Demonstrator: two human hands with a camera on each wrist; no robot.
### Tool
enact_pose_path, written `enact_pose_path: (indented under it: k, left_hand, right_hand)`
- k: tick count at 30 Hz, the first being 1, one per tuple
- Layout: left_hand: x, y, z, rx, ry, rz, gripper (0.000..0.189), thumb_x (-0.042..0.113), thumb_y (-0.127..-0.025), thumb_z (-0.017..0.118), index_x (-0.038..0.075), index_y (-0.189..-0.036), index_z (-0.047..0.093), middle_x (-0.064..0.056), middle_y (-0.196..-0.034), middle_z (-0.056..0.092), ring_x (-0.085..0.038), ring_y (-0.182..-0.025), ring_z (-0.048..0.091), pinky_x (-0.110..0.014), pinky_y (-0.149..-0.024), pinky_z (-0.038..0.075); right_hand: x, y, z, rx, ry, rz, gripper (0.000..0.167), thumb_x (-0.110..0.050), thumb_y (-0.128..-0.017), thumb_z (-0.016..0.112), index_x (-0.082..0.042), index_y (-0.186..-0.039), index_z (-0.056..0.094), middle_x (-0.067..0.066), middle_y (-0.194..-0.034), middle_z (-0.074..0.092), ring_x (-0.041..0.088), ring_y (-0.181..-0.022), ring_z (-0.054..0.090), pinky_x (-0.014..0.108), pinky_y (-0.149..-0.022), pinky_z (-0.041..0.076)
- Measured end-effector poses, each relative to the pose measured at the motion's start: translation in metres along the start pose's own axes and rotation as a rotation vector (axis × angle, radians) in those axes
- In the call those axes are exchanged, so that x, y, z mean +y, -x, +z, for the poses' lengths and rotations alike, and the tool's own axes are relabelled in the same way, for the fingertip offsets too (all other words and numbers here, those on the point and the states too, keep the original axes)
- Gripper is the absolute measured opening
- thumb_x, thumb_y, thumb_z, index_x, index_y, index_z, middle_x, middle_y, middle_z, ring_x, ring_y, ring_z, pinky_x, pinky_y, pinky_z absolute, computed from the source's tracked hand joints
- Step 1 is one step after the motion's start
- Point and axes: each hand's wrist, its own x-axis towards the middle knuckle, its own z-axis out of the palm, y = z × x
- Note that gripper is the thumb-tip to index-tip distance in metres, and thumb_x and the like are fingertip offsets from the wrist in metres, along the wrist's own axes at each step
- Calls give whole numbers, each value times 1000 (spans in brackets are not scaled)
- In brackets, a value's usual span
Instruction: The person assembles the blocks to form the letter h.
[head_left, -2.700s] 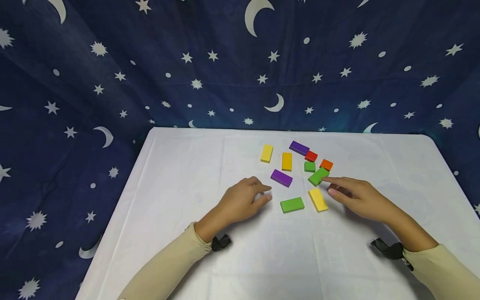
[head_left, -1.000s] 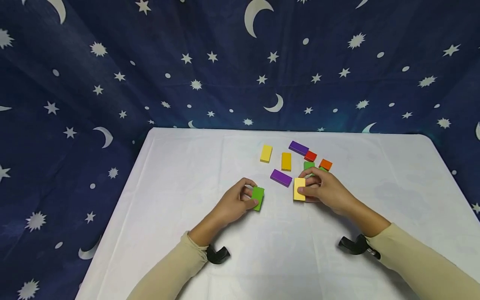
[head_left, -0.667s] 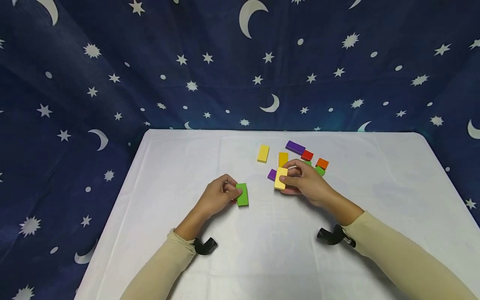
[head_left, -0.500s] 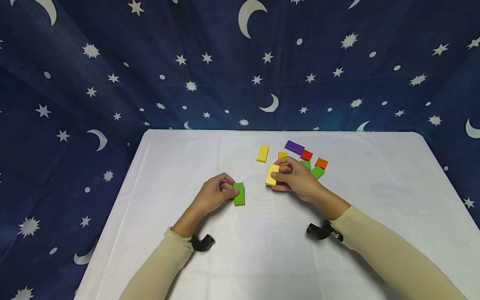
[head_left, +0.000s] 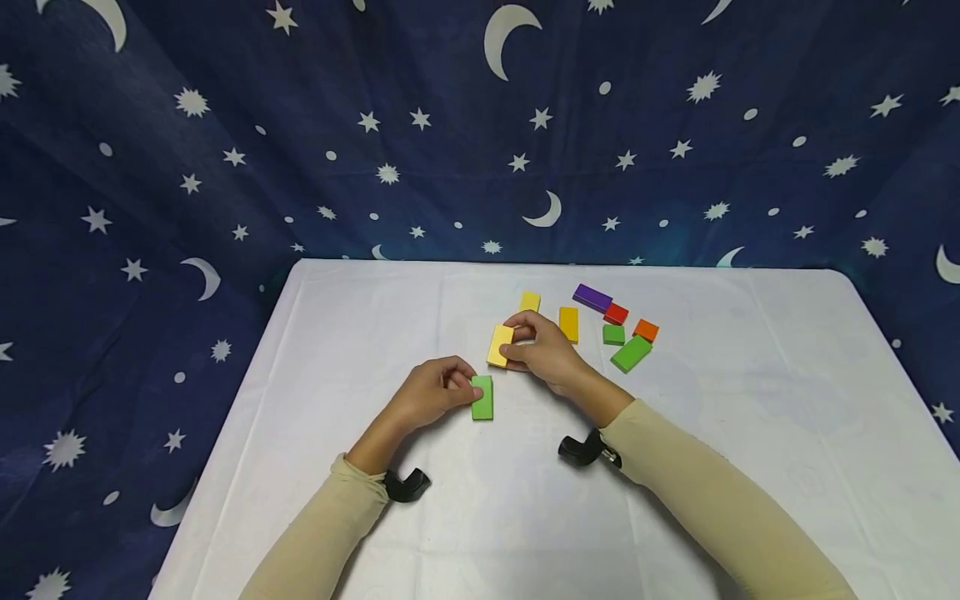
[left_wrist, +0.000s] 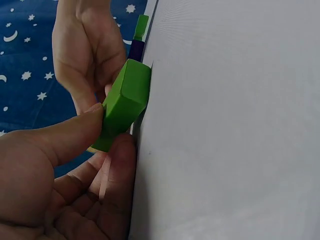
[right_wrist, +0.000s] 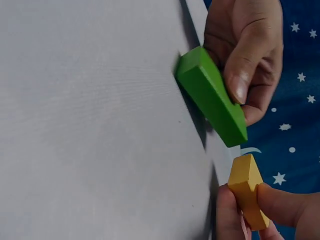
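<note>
My left hand pinches a green block between thumb and fingers, close to the white tabletop. Just beyond it, my right hand holds a yellow block the same way. The two blocks are near each other but apart; the right wrist view shows a gap between the green block and the yellow block. In the left wrist view the green block is tilted, with the thumb on one face, and the right hand appears behind it.
Behind the right hand lie a partly covered yellow block and an orange-yellow block. Farther right are a purple block, a red one, an orange one and two green blocks. A starry curtain hangs behind the table.
Both hands reached in without blocks, then picked up the green and yellow ones. The left hand drew leftward with the green block; the right hand carried the yellow one left toward it.
</note>
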Motion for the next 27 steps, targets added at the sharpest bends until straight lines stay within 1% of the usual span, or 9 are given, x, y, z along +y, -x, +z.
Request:
enact_pose_path:
  k: [6, 12, 15, 19, 21, 24, 27]
  left_hand:
    - [1, 1, 1, 9, -34, 7, 24, 24, -88, 81, 9, -104, 71, 4, -80, 65, -9, -70, 57, -25, -69, 47]
    - [2, 1, 2, -5, -42, -3, 24, 25, -89, 80, 9, -103, 70, 3, -81, 65, -9, -70, 57, -26, -69, 47]
    - [2, 1, 3, 3, -52, 1, 22, 25, -88, 81, 10, -101, 71, 3, -80, 65, -9, -69, 57, -25, -68, 46]
    - [1, 0, 4, 16, -79, 8, 21, 24, -88, 82, 10, -99, 71, 4, -78, 65, -7, -67, 56, -23, -66, 45]
    - [1, -1, 4, 14, -84, 8, 21, 25, -88, 81, 10, -100, 71, 4, -78, 64, -7, -67, 55, -23, -65, 45]
    - [1, -1, 2, -4, -72, -4, 23, 26, -87, 82, 11, -102, 71, 4, -79, 64, -8, -68, 56, -24, -66, 45]
    - [1, -1, -1, -41, -48, -13, 28, 26, -86, 83, 11, -106, 69, 2, -81, 63, -10, -70, 57, -26, -69, 46]
  right_hand:
    - [4, -8, 6, 12, 119, -43, 40, -2, -89, 76, -10, -126, 61, 12, -110, 54, 19, -90, 66, 33, -79, 63]
    - [5, -8, 4, 31, 338, -97, 36, -12, -89, 79, -14, -122, 66, 10, -111, 66, 16, -81, 65, 26, -72, 59]
    - [5, -8, 3, 35, 422, -124, 35, -16, -89, 80, -16, -121, 66, 9, -112, 70, 18, -82, 65, 26, -73, 55]
    - [5, -9, 4, 42, 500, -149, 35, -22, -89, 80, -19, -121, 66, 7, -114, 71, 20, -92, 62, 29, -79, 48]
    - [4, -9, 4, 46, 535, -155, 35, -25, -90, 80, -21, -121, 66, 6, -114, 71, 21, -94, 60, 30, -80, 45]
    - [3, -10, 4, 44, 566, -163, 35, -27, -91, 79, -21, -122, 66, 6, -114, 70, 21, -90, 59, 31, -78, 44]
    - [1, -10, 4, 34, 583, -164, 36, -29, -91, 79, -21, -123, 66, 6, -112, 69, 21, -85, 57, 31, -76, 44]
